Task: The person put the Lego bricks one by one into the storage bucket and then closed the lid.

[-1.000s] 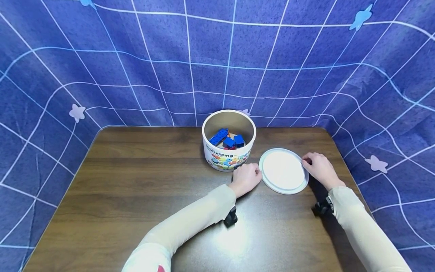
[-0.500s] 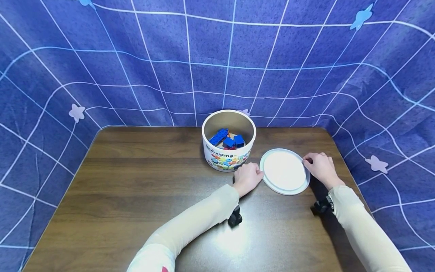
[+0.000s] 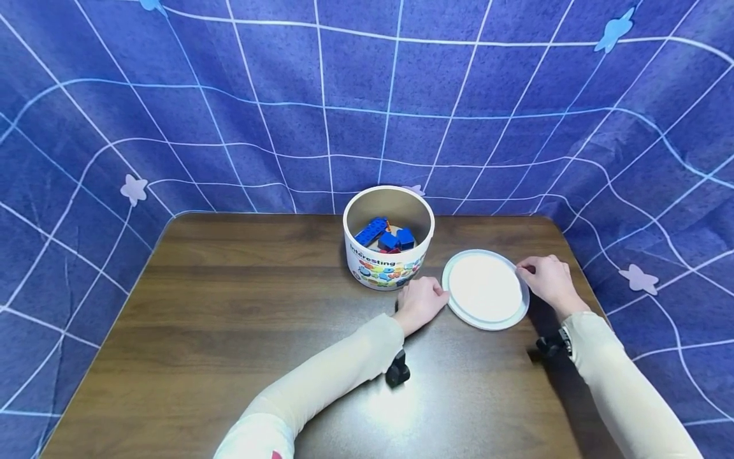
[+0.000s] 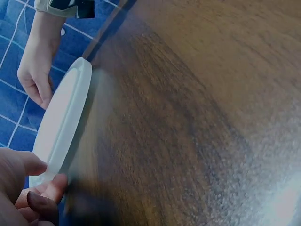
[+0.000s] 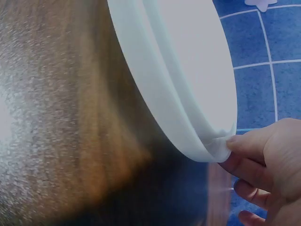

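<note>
A round white lid (image 3: 485, 287) lies level to the right of the bucket, with a pale rim around its flat top. My left hand (image 3: 421, 302) pinches the lid's left edge, thumb above and fingers below, as the left wrist view shows. At the opposite edge, my right hand (image 3: 549, 280) pinches the rim between thumb and fingers (image 5: 247, 172). Just beyond my left hand stands a white printed bucket (image 3: 385, 268) without a cover. Blue bricks (image 3: 373, 231) and small red and orange pieces rest inside it.
The wooden table (image 3: 241, 306) has its back edge against a blue curtain (image 3: 275, 95) printed with white lines. The curtain also hangs along the left and right sides. Bright glare falls on the table near my left forearm.
The lid and both hands have shifted slightly to the right. The grip on the lid looks the same, and the bucket keeps its place on the table.
</note>
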Tool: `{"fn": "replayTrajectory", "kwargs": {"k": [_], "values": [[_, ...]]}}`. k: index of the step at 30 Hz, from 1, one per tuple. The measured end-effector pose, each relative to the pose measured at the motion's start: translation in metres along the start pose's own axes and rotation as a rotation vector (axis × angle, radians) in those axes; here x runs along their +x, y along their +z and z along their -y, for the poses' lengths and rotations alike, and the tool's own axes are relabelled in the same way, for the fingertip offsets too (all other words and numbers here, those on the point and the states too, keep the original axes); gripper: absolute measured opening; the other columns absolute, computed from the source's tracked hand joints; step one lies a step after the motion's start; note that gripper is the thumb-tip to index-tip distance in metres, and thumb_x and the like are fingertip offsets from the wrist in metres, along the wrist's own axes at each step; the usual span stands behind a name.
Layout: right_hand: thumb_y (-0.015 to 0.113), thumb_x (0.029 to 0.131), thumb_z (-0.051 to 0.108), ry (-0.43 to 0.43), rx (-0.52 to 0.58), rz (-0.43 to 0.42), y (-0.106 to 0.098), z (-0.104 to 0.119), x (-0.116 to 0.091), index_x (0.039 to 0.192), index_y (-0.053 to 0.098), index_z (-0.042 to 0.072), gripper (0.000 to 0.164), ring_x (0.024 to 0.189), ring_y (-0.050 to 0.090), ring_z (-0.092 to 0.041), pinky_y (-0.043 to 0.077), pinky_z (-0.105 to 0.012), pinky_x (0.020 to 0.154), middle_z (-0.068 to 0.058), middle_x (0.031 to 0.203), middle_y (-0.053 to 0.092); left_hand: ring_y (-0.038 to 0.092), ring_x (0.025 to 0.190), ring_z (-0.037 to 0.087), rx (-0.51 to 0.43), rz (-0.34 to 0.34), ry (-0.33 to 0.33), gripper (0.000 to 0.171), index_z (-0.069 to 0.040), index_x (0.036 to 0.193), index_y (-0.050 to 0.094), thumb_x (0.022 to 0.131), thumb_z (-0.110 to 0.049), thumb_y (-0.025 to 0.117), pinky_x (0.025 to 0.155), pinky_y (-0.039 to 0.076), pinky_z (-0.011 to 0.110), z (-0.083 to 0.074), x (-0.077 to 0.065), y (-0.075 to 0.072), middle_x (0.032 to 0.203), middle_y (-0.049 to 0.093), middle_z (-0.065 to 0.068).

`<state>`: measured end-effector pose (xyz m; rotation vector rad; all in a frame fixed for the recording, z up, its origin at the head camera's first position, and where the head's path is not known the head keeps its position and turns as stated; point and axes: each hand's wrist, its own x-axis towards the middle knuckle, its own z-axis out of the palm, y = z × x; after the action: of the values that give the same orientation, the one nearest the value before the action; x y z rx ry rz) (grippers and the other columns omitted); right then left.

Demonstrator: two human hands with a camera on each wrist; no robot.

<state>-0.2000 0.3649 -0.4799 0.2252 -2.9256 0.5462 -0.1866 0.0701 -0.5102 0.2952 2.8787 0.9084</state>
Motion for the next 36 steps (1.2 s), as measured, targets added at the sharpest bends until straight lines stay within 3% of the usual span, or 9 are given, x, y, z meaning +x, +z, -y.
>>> {"fn": "replayTrajectory", "kwargs": {"k": [7, 9, 15, 18, 24, 27, 33, 36], "values": [[0.067, 0.093, 0.009, -0.039, 0.033, -0.055, -0.010, -0.002, 0.002, 0.094, 0.078, -0.001, 0.015, 0.081, 0.070, -0.046, 0.049, -0.064, 0.071, -0.020, 0.085, 0.076, 0.069, 0.078, 0.006, -0.144, -0.046, 0.035, 0.023, -0.027, 0.094, 0.081, 0.096, -0.045, 0.067, 0.066, 0.053, 0.029, 0.016, 0.017, 0.031, 0.084, 0.075, -0.015], [0.067, 0.095, 0.010, -0.012, 0.054, -0.046, -0.011, -0.003, 0.002, 0.095, 0.078, -0.002, 0.016, 0.081, 0.070, -0.044, 0.050, -0.061, 0.072, -0.021, 0.087, 0.076, 0.070, 0.079, 0.005, -0.207, -0.058, 0.059, 0.024, -0.024, 0.095, 0.081, 0.096, -0.043, 0.068, 0.068, 0.054, 0.027, 0.014, 0.015, 0.030, 0.086, 0.077, -0.013], [0.062, 0.100, 0.015, 0.102, 0.131, 0.032, -0.015, -0.002, 0.000, 0.103, 0.076, -0.004, 0.024, 0.089, 0.069, -0.040, 0.051, -0.049, 0.078, -0.022, 0.096, 0.076, 0.071, 0.078, 0.004, -0.316, -0.054, 0.090, 0.022, -0.018, 0.094, 0.079, 0.097, -0.037, 0.068, 0.070, 0.055, 0.027, -0.006, -0.004, -0.002, 0.083, 0.078, -0.008], [0.061, 0.103, 0.020, 0.111, 0.137, 0.064, -0.020, -0.003, -0.001, 0.106, 0.077, -0.004, 0.029, 0.096, 0.070, -0.041, 0.052, -0.051, 0.083, -0.022, 0.101, 0.077, 0.070, 0.077, 0.004, -0.369, -0.035, 0.077, 0.020, -0.015, 0.094, 0.079, 0.097, -0.033, 0.070, 0.071, 0.054, 0.024, -0.014, -0.011, -0.016, 0.082, 0.078, -0.007], [0.057, 0.106, 0.026, 0.104, 0.161, 0.115, -0.033, 0.001, 0.000, 0.110, 0.077, -0.003, 0.036, 0.102, 0.068, -0.040, 0.052, -0.049, 0.087, -0.022, 0.107, 0.076, 0.070, 0.073, 0.000, -0.433, -0.003, 0.099, 0.017, -0.013, 0.093, 0.078, 0.097, -0.028, 0.072, 0.069, 0.051, 0.019, -0.016, -0.017, -0.029, 0.078, 0.078, -0.007], [0.058, 0.105, 0.025, 0.085, 0.176, 0.123, -0.039, 0.003, 0.001, 0.111, 0.076, -0.003, 0.034, 0.097, 0.067, -0.032, 0.052, -0.040, 0.083, -0.022, 0.107, 0.076, 0.070, 0.073, 0.000, -0.418, 0.006, 0.117, 0.016, -0.013, 0.095, 0.078, 0.098, -0.028, 0.071, 0.070, 0.052, 0.020, -0.017, -0.018, -0.038, 0.079, 0.078, -0.008], [0.063, 0.103, 0.016, 0.011, 0.231, 0.085, -0.046, 0.006, 0.003, 0.108, 0.077, -0.005, 0.026, 0.083, 0.058, 0.002, 0.045, -0.013, 0.072, -0.021, 0.101, 0.077, 0.072, 0.078, 0.003, -0.368, -0.019, 0.156, 0.017, -0.014, 0.097, 0.079, 0.097, -0.028, 0.070, 0.072, 0.053, 0.022, -0.021, -0.020, -0.062, 0.083, 0.079, -0.008], [0.063, 0.103, 0.015, -0.003, 0.247, 0.073, -0.050, 0.009, 0.004, 0.109, 0.077, -0.005, 0.025, 0.082, 0.052, 0.012, 0.041, -0.007, 0.072, -0.022, 0.103, 0.077, 0.071, 0.075, 0.003, -0.355, -0.023, 0.168, 0.017, -0.014, 0.097, 0.078, 0.097, -0.029, 0.070, 0.068, 0.052, 0.021, -0.023, -0.021, -0.072, 0.085, 0.079, -0.008]]}}
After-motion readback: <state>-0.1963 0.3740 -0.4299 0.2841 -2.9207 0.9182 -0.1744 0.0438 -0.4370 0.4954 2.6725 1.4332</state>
